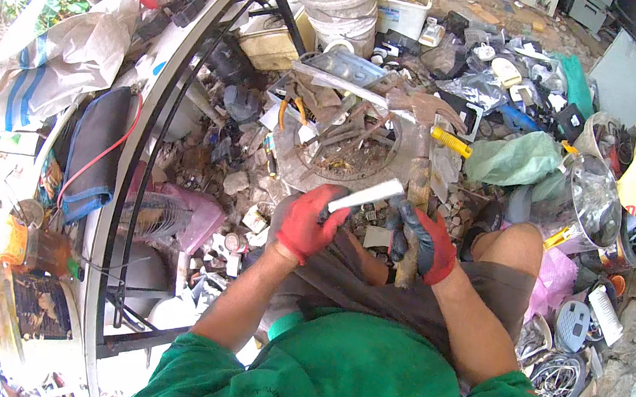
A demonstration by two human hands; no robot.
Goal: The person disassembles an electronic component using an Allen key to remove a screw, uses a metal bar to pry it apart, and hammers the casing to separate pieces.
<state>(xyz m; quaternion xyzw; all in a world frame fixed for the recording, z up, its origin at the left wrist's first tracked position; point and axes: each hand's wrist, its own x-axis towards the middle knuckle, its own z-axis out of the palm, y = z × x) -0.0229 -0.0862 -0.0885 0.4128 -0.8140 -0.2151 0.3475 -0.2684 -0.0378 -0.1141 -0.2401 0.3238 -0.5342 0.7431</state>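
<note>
My left hand [310,222], in a red glove with dark fingers, is closed around one end of a long, narrow white piece [369,195]. The piece points up and right across my lap; its exact kind does not show. My right hand [430,244], gloved the same way, is closed on the wooden handle of a claw hammer [419,183]. The hammer's rusty head [425,109] is at the far end, and the handle's butt comes out below my fingers. Beyond both hands lies a round, dirty metal rim [306,170] with debris inside.
A metal frame [146,128] runs along my left. A yellow-handled tool [451,142] lies by the hammer head. Farther off stand a white bucket [336,16] and a heap of plastic scrap [483,66]. Bundled cables [559,382] and a clear bin [587,201] are at right.
</note>
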